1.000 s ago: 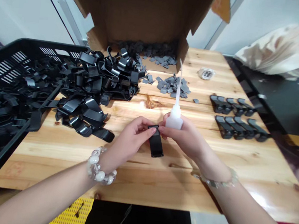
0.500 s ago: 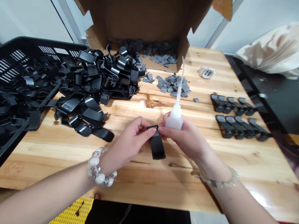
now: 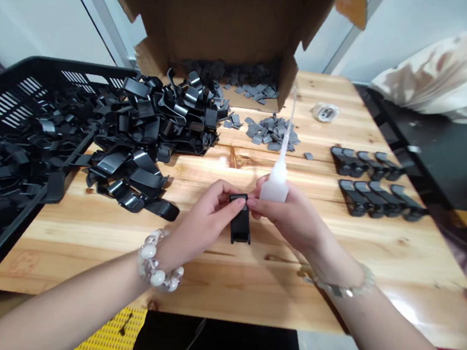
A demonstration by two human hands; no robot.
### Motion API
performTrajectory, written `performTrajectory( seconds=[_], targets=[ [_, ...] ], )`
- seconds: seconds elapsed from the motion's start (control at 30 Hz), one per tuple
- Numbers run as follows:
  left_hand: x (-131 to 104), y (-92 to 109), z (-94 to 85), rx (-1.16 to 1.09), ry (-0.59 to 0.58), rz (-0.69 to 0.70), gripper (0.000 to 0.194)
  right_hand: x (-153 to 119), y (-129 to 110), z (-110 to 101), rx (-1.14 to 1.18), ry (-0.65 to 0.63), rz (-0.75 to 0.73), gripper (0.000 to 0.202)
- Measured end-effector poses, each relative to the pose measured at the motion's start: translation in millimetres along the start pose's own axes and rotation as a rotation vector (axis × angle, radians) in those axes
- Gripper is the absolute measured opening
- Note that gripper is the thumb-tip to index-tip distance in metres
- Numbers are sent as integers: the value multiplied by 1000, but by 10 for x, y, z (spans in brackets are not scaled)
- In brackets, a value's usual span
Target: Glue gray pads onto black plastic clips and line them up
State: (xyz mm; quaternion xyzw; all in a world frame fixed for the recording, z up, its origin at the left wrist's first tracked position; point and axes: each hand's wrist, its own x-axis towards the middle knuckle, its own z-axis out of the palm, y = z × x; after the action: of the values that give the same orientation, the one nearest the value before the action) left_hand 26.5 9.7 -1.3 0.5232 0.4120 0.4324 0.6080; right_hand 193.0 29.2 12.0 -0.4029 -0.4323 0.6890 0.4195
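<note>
In front of me, over the table, my left hand [image 3: 212, 209] is closed on a black plastic clip [image 3: 240, 227], its thumb pressed on the clip's upper end. My right hand [image 3: 294, 210] grips a small white squeeze bottle [image 3: 275, 184], whose long thin nozzle points up and away. The right thumb and fingertips also meet the clip's upper right edge. Beyond the hands lies a pile of small grey pads [image 3: 272, 132], with a single pad [image 3: 308, 156] to its right.
A heap of black clips [image 3: 168, 117] stands left of the hands, beside a black basket [image 3: 19, 89] full of similar pieces. Clips stand in two rows [image 3: 376, 199] at the right. An open cardboard box [image 3: 234, 23] holds grey pads at the back. Near it sits a clear roll [image 3: 325, 113].
The clip has turned in my fingers, its lower end swinging left and now pointing nearly straight toward me. The bottle has shifted slightly right, its nozzle leaning a little more.
</note>
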Motion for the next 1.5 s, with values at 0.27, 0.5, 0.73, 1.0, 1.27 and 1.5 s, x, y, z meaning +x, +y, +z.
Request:
performTrajectory(
  seconds=[0.27, 0.5, 0.73, 1.0, 1.27, 1.5],
  targets=[
    [-10, -20, 10, -59, -53, -36, 16, -13, -23, -1, -23, -10, 45, 28],
    [-29, -49, 23, -59, -16, -17, 15, -12, -3, -8, -9, -11, 52, 29],
    [-16, -26, 10, -73, 2, -47, 18, -4, -1, 3, -26, 1, 62, 30],
    [-30, -31, -19, -69, 10, -92, 20, -9, -4, 1, -26, -11, 63, 29],
    [-24, -17, -12, -110, 19, -96, 20, -14, -6, 3, -45, -5, 65, 32],
    [-41, -32, -7, -94, 26, -85, 20, -24, -12, 28, -36, 12, 77, 31]
  ],
)
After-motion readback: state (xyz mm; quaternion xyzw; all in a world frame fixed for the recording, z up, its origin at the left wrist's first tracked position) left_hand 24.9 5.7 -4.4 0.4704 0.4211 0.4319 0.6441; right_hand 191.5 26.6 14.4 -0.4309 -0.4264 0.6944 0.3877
